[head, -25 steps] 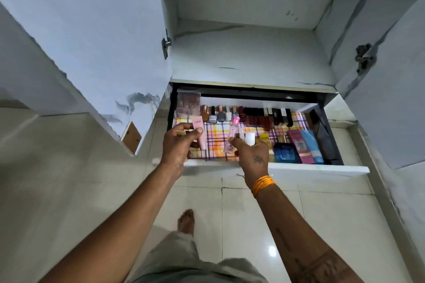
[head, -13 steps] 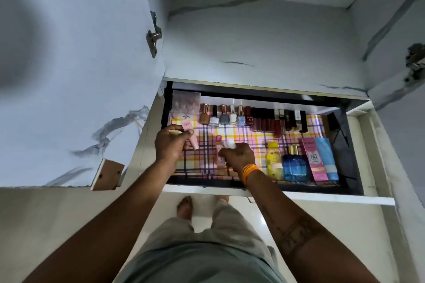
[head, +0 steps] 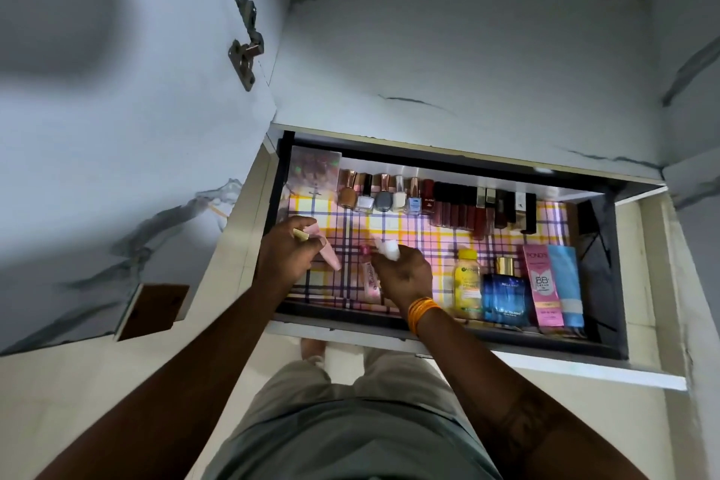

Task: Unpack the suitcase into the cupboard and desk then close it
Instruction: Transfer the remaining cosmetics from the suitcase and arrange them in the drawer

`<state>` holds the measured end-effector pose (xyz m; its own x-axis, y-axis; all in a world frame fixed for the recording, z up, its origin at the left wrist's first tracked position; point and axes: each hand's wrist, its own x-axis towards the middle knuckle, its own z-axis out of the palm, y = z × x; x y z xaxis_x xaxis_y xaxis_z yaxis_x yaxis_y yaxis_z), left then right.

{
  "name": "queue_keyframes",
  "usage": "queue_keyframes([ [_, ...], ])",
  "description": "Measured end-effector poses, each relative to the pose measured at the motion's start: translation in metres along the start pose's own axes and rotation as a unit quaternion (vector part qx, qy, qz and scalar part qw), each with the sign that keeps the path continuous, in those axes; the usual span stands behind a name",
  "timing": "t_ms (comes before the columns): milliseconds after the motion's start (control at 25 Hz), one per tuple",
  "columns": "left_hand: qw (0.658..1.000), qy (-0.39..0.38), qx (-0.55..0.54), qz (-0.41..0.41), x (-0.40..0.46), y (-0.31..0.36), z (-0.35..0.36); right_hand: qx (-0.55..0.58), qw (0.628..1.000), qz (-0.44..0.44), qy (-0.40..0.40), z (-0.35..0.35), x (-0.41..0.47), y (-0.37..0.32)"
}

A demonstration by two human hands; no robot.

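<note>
An open cupboard drawer (head: 448,341) lined with checked paper holds cosmetics. My left hand (head: 286,255) grips a pale pink tube (head: 329,255) and a small yellowish item over the drawer's left part. My right hand (head: 403,275) holds a white-capped small bottle (head: 389,249) and a pink tube (head: 370,279) just right of it, low over the liner. A row of nail polish bottles (head: 383,197) and dark lipsticks (head: 483,212) stands along the back. A yellow bottle (head: 467,282), blue perfume box (head: 506,296), pink BB cream box (head: 542,286) and blue tube (head: 567,284) lie at the front right.
The open cupboard door (head: 128,109) with its hinge (head: 245,51) hangs at the left. An empty-looking shelf (head: 467,62) sits above the drawer. A shiny palette (head: 315,171) leans in the drawer's back left corner. Tiled floor and my foot (head: 311,347) show below.
The view has moved closer and over the drawer. Both hands have gone further into the drawer and lower toward the liner, still holding their items.
</note>
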<state>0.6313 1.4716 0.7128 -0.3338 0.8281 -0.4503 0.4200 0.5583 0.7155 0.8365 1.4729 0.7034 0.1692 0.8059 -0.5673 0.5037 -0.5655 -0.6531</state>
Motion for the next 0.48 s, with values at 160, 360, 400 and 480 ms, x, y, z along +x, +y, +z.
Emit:
queue_keyframes([
  [160, 0.995, -0.017, 0.099, -0.006, 0.003, -0.002, 0.001, 0.124, 0.992, -0.007, -0.023, -0.003, -0.005, -0.005],
  [360, 0.943, -0.040, 0.328, 0.050, -0.006, -0.004, 0.001, 0.173, 0.982, 0.013, -0.069, 0.000, -0.003, -0.012],
  [400, 0.935, -0.047, 0.348, 0.054, -0.007, -0.005, 0.000, 0.186, 0.980, 0.018, -0.073, 0.001, -0.002, -0.012],
  [480, 0.928, -0.061, 0.359, 0.085, -0.008, -0.005, 0.000, 0.213, 0.974, 0.021, -0.077, 0.002, -0.001, -0.013],
])
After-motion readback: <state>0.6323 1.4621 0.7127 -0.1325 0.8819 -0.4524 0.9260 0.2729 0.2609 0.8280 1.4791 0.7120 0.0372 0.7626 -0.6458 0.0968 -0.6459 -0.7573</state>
